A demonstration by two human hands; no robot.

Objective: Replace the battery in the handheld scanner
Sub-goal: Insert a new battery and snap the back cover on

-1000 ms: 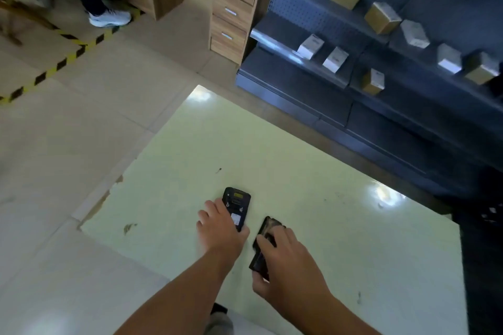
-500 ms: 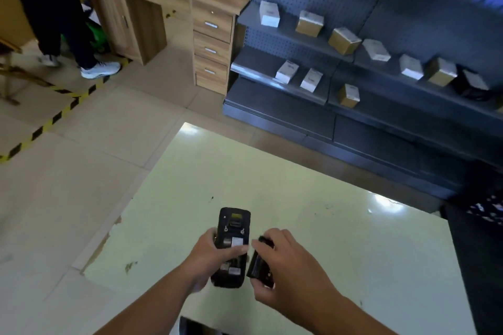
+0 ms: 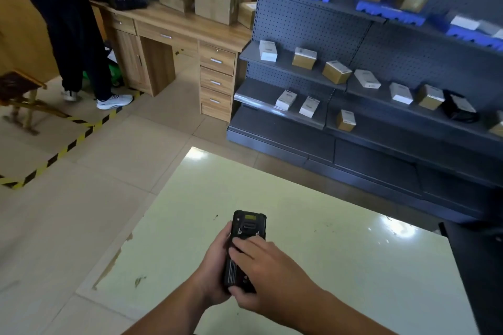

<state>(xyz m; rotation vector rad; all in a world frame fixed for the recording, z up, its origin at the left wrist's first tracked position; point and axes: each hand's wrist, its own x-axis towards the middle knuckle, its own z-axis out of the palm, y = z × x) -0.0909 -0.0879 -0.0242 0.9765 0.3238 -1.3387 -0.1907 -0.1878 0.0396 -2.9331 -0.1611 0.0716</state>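
The black handheld scanner (image 3: 246, 228) is held back side up above the pale green table (image 3: 340, 266). My left hand (image 3: 213, 266) wraps around its left side and lower end. My right hand (image 3: 264, 277) lies over the scanner's lower back, fingers pressing on the battery area, thumb at the bottom edge. The battery or cover under my right fingers is mostly hidden; only a ribbed black strip (image 3: 231, 270) shows.
A dark shelving unit (image 3: 353, 84) with small boxes stands beyond the table. A wooden desk (image 3: 185, 43) with cartons is at the back left, where a person (image 3: 70, 30) stands. Yellow-black floor tape (image 3: 68, 144) crosses the tiles. A dark object (image 3: 479, 266) borders the table's right edge.
My left hand picked the scanner up off the table. My right hand brought the black part it held onto the scanner's back and now presses on it. The camera tilted up.
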